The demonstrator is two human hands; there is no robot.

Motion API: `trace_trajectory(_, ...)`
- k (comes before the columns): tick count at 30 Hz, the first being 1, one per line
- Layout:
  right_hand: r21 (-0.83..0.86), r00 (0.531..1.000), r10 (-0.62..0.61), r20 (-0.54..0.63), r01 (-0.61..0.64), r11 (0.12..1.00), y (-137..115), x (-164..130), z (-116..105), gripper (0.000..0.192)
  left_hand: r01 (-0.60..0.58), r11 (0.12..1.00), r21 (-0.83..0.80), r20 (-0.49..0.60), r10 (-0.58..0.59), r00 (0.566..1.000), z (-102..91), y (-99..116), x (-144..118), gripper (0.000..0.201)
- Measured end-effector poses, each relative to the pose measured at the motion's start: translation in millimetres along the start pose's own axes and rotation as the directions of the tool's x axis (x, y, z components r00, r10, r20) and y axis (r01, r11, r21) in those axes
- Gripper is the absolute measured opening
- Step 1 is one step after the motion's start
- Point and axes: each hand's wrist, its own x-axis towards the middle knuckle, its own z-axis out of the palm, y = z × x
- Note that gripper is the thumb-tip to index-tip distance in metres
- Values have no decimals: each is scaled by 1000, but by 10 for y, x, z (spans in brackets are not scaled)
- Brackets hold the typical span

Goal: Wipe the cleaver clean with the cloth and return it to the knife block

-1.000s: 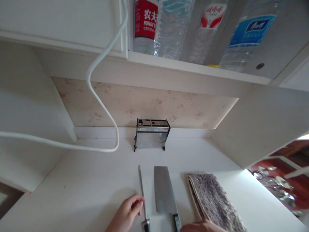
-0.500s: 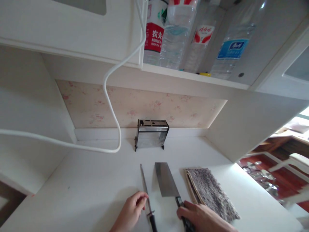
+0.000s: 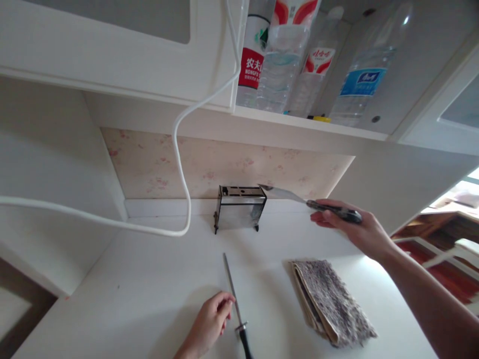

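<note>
The knife (image 3: 290, 194) is up in the air over the back of the bench (image 3: 149, 289), with its flat blade tip just above the right end of the shiny knife holder (image 3: 240, 213). The right hand (image 3: 350, 224) is wrapped tight around the knife's dark handle, with the arm reaching in from the right side. The knife holder stands at the back edge of the bench, against the flowery wall (image 3: 209, 167), and its top has slots in it. The left hand (image 3: 213, 319) rests near the front edge of the bench, its fingers curled loosely and touching the thin sharpening rod (image 3: 234, 299). I cannot tell if it grips the rod or only touches it. The rod lies flat, pointing toward the back, with its black handle at the front edge. A folded speckled cloth (image 3: 331, 301) lies near the front right corner, well apart from the rod. Between the rod and the cloth the bench is bare white, and so is the wide left side. A white cable (image 3: 179, 149) hangs down in a loop over the back left part. Water bottles (image 3: 280, 65) stand on a shelf high above the holder.
</note>
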Motion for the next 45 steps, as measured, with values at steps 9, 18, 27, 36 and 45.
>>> trace_trajectory(9,-3,982,-130,-136,131,991,-88,623,205,38,-3,998,-60,-28,1,1000,-31,16,27,48)
trace_trajectory(18,-31,997,38,-71,-41,999,-110,847,196,27,-23,998,-56,-28,21,999,-26,-38,59,43)
trace_trajectory(27,-75,992,92,-83,-99,992,-322,1246,327,25,-34,997,-66,-29,32,999,-21,-36,32,42)
trace_trajectory(36,-142,984,107,-142,-127,982,-301,1679,372,18,-18,999,-47,-31,16,999,-17,14,8,48)
trace_trajectory(45,-135,971,225,-85,-235,963,-65,1837,316,20,-12,999,-38,-24,11,1000,-24,49,1,48)
